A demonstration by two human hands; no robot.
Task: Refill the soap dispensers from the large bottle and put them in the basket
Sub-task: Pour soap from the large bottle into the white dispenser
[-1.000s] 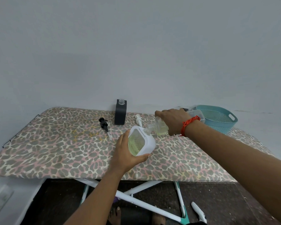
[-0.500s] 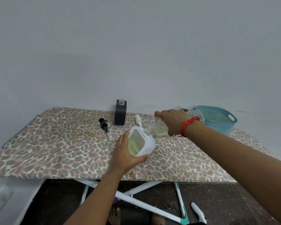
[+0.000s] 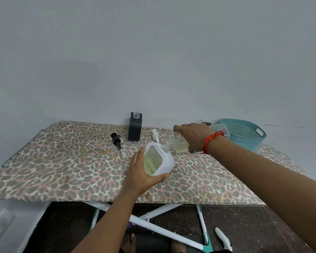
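Centre of frame: left hand (image 3: 142, 172) gripped a tilted white dispenser (image 3: 159, 159), with green liquid visible inside. Right hand (image 3: 193, 136) curled round a clear bottle (image 3: 180, 145) tipped sideways, its neck at the dispenser's mouth. Behind them, 1 black dispenser (image 3: 135, 126) stood uncapped, with a black pump (image 3: 116, 140) to its left and a white pump (image 3: 155, 135) to its right, both lying on the leopard-print board (image 3: 62, 161). Teal basket (image 3: 244, 136) sat at right edge.

A single view, worn on the person's head, stands at the near long edge of the ironing board (image 3: 62, 170) and faces forward and down across it, close, within arm's reach. Beyond the board a grey wall (image 3: 153, 52) fills the upper half; below its near edge show floor (image 3: 244, 225) and a foot (image 3: 129, 242)
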